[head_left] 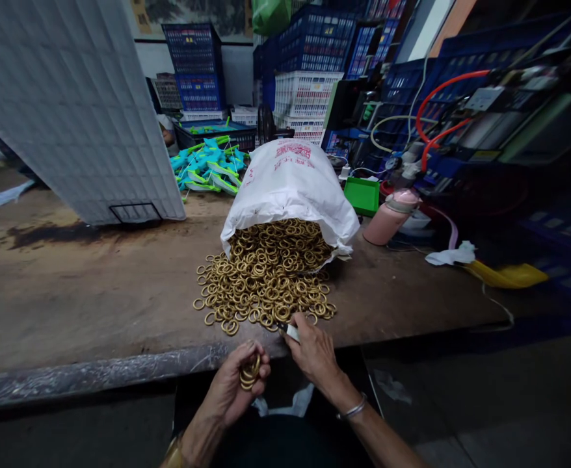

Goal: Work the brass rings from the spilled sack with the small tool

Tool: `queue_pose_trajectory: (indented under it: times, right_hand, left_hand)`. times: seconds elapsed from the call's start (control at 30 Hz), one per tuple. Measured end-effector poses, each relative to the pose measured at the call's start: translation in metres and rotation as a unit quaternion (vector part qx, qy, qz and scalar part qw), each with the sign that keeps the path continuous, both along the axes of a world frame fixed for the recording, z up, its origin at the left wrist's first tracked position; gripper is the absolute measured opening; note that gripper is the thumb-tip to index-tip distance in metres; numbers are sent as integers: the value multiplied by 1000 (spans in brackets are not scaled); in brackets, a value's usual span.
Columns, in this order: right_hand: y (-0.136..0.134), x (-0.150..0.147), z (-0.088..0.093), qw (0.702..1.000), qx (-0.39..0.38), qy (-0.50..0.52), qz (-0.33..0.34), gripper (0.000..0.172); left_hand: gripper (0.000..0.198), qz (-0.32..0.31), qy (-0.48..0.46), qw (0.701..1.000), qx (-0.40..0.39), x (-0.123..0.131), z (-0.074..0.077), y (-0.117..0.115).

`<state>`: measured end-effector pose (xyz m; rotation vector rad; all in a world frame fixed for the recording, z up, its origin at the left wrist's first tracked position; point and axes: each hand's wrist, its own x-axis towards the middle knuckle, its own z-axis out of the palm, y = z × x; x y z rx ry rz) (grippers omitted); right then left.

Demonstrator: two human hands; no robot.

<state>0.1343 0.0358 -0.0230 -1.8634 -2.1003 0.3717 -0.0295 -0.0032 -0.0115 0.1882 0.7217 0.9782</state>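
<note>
Several gold-coloured rings (250, 373) are bunched in my left hand (234, 383), whose fingers curl round them just below the table edge. My right hand (312, 351) is closed on a small tool with a white handle (291, 332) and a dark tip; its exact kind is hard to make out. That tip reaches the near edge of a heap of gold rings (261, 286) on the table. The heap spills from the mouth of a white woven sack (290, 175) with red print, lying on its side.
On the wooden table (95, 292), a white ribbed panel (85, 110) stands at left. Behind are turquoise and lime plastic pieces (210, 166) and blue crates (195, 65). At right are a pink bottle (391, 214), a green tray (362, 195) and a machine with red hoses (426, 107).
</note>
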Motion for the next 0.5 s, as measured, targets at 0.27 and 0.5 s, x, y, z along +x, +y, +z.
queue_pose_trajectory:
  times: [0.27, 0.5]
  right_hand:
    - [8, 5, -2, 997, -19, 69, -6, 9]
    - [26, 0, 4, 954, -41, 295, -42, 17]
  left_hand:
    - [17, 4, 14, 1000, 20, 5, 3, 8]
    - [19, -15, 14, 998, 52, 5, 4, 19]
